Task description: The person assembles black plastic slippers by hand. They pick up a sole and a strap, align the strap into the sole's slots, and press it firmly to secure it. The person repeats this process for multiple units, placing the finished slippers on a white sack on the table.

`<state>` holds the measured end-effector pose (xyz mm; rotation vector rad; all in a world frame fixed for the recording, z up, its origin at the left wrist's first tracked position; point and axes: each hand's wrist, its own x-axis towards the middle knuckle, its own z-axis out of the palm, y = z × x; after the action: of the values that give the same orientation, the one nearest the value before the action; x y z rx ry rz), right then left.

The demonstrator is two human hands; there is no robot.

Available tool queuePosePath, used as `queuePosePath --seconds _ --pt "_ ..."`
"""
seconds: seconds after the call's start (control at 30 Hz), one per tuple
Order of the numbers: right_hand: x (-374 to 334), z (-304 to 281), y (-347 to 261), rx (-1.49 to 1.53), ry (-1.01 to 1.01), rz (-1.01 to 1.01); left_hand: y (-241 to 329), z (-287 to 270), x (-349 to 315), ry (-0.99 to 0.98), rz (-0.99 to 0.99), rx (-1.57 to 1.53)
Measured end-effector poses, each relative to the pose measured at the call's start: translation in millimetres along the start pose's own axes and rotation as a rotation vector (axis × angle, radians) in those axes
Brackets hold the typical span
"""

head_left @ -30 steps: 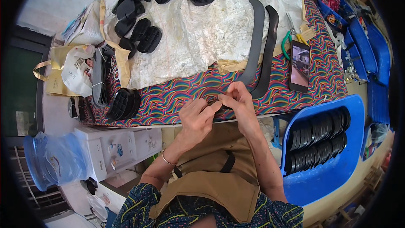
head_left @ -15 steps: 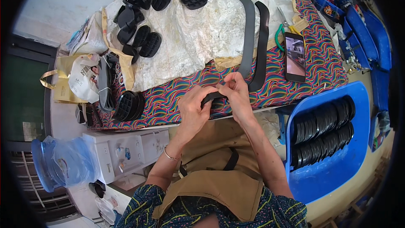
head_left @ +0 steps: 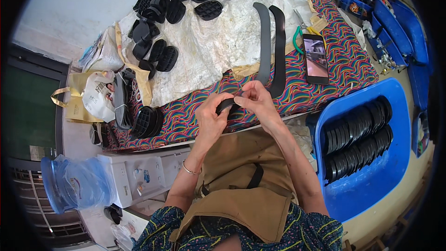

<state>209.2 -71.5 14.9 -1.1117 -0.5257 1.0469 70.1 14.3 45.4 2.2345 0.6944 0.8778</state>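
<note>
Both my hands meet over the near edge of the cloth-covered table. My left hand is closed around a black curved piece, whose rounded edge shows between thumb and fingers. My right hand pinches at the right end of the same piece, thumb against it; the fingertips partly hide what they grip. Just beyond my right hand lie two long curved strips, a grey one and a black one. Left of my hands, black grid-patterned blocks stand stacked at the table edge.
More black blocks lie on a white sheet. A phone and scissors are at the right. A blue tub holds rows of black pieces. A water dispenser stands below left, bags above it.
The black piece has turned, so more of its curved edge shows. My left thumb has drawn back from my right fingers. The whole view has shifted slightly.
</note>
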Motion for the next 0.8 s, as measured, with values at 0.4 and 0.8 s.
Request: queuePosePath --seconds 0.4,0.8 --pt "7.5 -6.1 9.9 0.177 0.092 0.111 4.7 -2.4 4.2 -0.093 -0.095 0.052" --pt "-17.9 -1.0 -17.1 -1.253 0.073 -0.808 -6.4 -0.8 2.1 -0.048 -0.148 -0.048"
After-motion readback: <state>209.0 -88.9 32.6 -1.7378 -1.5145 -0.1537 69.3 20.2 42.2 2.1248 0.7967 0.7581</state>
